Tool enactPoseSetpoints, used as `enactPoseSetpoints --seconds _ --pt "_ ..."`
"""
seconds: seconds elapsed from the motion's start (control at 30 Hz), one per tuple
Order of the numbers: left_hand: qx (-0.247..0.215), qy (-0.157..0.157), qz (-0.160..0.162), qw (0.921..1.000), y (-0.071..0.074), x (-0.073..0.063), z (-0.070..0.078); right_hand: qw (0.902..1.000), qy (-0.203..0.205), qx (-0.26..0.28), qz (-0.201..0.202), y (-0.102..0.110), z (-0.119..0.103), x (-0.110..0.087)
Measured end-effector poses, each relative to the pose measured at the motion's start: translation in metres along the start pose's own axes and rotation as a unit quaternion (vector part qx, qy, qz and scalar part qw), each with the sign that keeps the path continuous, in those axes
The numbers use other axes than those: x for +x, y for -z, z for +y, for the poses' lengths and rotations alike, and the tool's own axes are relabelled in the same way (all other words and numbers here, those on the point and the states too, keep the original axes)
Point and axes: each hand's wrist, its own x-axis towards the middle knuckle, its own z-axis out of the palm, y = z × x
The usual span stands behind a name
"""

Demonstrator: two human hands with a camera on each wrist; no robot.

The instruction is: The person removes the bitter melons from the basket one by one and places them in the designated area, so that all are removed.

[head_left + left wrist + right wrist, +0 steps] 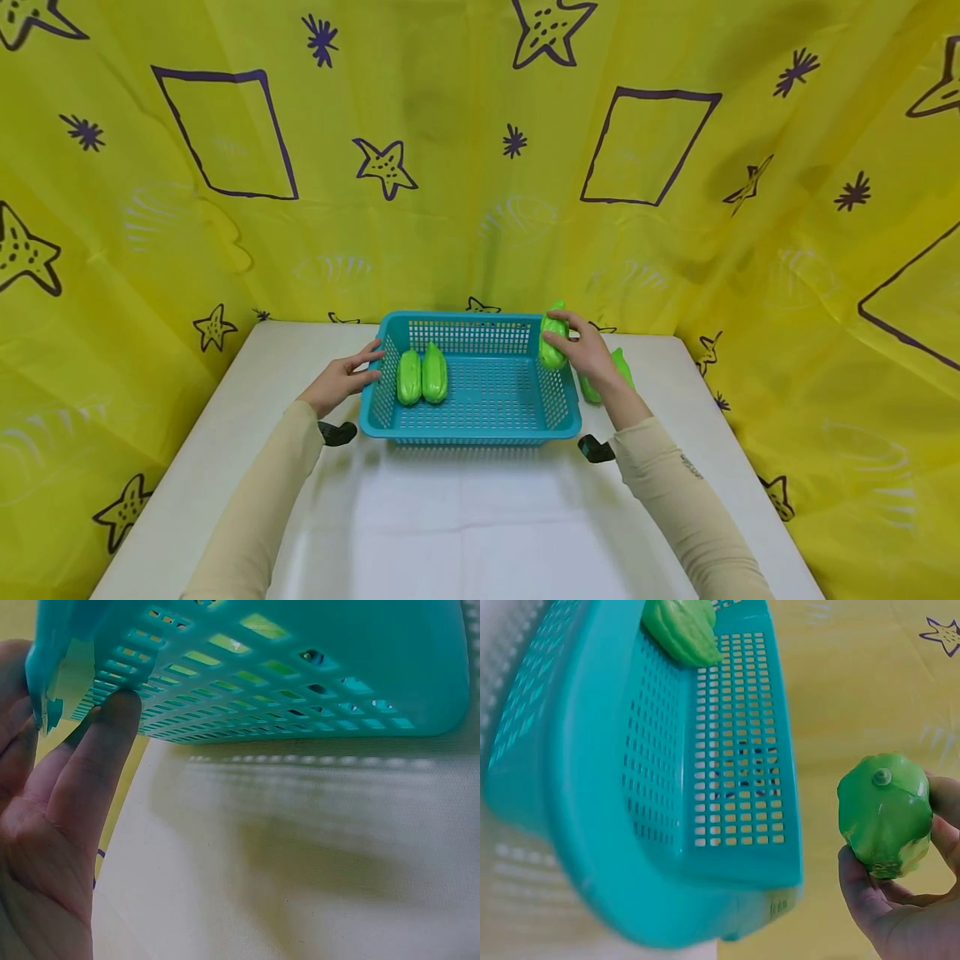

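A teal plastic basket (480, 433) with grid walls stands on the table. Two ridged green gourds (434, 377) lie side by side in its left part; one gourd (682, 630) shows in the right wrist view. My left hand (337, 385) holds the basket's left rim, with fingertips against the outer wall beneath it in the left wrist view. My right hand (588, 350) grips another green gourd (885, 814) between thumb and fingers, above the basket's right rim. Beyond my right wrist, green gourd surfaces (622, 365) show on the table, partly hidden by the forearm.
The white table (465, 525) spreads in front of the basket and to both sides. A yellow curtain (450, 242) printed with stars and frames closes off the back and both sides. Dark devices (596, 449) sit below each wrist.
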Motion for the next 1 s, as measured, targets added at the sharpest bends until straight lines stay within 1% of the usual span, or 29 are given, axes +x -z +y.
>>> enactPoseSetpoints --seconds 0.1,0.27,0.5,0.63,1.0 --pt "-0.003 0.0 -0.001 1.0 0.0 0.0 0.0 1.0 0.002 -0.006 0.005 0.004 0.003 -0.004" --pt "0.001 0.001 -0.003 1.0 -0.001 0.0 0.0 0.9999 -0.01 -0.001 0.009 0.01 0.007 -0.009" --pt "0.007 -0.002 0.001 1.0 -0.001 0.0 0.001 0.9988 -0.034 0.027 0.023 0.024 0.017 -0.011" --pt "0.001 -0.001 0.0 1.0 -0.001 0.0 0.001 0.9985 -0.041 0.021 0.029 0.035 0.026 -0.01" --pt "0.009 -0.001 0.004 0.9999 -0.001 0.0 0.0 0.9971 -0.063 0.006 0.041 0.068 0.06 -0.011"
